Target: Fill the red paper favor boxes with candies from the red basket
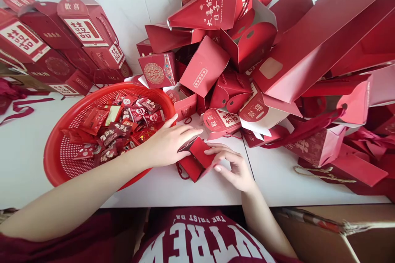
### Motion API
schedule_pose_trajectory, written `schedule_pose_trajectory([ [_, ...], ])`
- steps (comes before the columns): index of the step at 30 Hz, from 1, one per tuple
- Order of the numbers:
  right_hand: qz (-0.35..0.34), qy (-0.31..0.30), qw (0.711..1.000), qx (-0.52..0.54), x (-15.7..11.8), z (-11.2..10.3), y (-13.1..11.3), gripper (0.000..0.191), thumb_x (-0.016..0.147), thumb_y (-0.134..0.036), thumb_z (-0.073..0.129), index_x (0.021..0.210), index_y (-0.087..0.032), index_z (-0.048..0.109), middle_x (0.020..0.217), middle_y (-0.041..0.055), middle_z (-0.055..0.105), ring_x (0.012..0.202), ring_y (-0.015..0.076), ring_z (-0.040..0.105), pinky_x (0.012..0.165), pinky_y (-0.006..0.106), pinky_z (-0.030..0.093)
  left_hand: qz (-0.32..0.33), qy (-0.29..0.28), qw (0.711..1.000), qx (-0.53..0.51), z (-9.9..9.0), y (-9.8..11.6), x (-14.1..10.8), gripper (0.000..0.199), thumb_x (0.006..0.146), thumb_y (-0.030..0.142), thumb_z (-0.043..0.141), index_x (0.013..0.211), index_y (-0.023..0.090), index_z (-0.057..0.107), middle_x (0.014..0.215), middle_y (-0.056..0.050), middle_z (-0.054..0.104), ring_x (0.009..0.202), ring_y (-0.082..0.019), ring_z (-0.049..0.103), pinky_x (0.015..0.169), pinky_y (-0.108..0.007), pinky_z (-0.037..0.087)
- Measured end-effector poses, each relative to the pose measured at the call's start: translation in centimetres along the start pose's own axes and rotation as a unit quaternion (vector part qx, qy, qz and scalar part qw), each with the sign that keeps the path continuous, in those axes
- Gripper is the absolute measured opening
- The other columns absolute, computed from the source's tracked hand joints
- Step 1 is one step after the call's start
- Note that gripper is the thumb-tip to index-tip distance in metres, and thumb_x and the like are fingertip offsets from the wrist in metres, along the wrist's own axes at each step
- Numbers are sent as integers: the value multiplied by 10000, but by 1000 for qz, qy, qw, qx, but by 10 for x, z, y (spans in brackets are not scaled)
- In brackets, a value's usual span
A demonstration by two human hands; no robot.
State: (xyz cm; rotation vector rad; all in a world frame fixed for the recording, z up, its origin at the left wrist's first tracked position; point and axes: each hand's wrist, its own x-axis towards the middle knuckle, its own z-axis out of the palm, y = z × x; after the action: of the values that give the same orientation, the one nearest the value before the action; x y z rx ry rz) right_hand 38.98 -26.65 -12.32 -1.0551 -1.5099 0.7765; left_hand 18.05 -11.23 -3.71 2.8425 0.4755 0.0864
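Note:
A small dark-red paper gift box [202,153] stands on the white table near its front edge, its flaps raised and its top open. My left hand [166,143] grips the box's left side, thumb low and fingers along the far flap. On the right, my right hand [233,167] has a flap between its thumb and fingers. A red cord handle hangs at the box's lower left. Just beyond my left forearm is a red plastic basket [54,141] holding wrapped candies [115,125] in red, maroon and cream; part of its rim is behind my arm.
A big loose pile of red gift boxes [205,65] covers the back and right of the table [135,193]. Filled-out boxes [82,31] stand stacked at back left against the tiled wall. A maroon ribbon [23,109] lies at far left. Below the right edge is a cardboard box [324,234].

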Motion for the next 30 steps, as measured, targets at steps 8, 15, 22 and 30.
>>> schedule_pose_trajectory([
  [8, 29, 100, 989, -105, -1, 15, -4, 397, 888, -264, 726, 1242, -283, 546, 1197, 74, 619, 1095, 225, 615, 924, 400, 543, 82, -59, 994, 35, -6, 7, -13, 871, 929, 597, 561, 1590, 114, 265, 1553, -159, 451, 1421, -304, 458, 1275, -509, 134],
  [15, 119, 82, 989, -31, -2, 21, 0, 383, 941, -326, 641, 1296, -261, 513, 1283, 75, 604, 1168, 207, 612, 1028, 404, 517, 48, -71, 986, 140, 17, 31, -20, 1024, 861, 672, 602, 1559, -8, 287, 1610, -280, 221, 1477, -412, 334, 1252, -620, 65],
  [22, 134, 99, 986, 20, -1, 28, 7, 342, 928, -348, 638, 1238, -247, 534, 1233, 70, 622, 1191, 206, 604, 1051, 396, 497, 63, -66, 982, 167, 23, 30, -17, 1105, 799, 682, 674, 1590, 46, 237, 1642, -232, 152, 1527, -392, 212, 1231, -574, 241],
  [30, 125, 143, 982, -11, -6, 29, 14, 304, 958, -399, 617, 1214, -244, 568, 1222, 71, 641, 1075, 197, 643, 939, 367, 535, 105, -87, 978, 156, 24, 38, -5, 936, 858, 595, 668, 1591, 159, 281, 1656, -202, 182, 1520, -421, 216, 1164, -587, 345],
])
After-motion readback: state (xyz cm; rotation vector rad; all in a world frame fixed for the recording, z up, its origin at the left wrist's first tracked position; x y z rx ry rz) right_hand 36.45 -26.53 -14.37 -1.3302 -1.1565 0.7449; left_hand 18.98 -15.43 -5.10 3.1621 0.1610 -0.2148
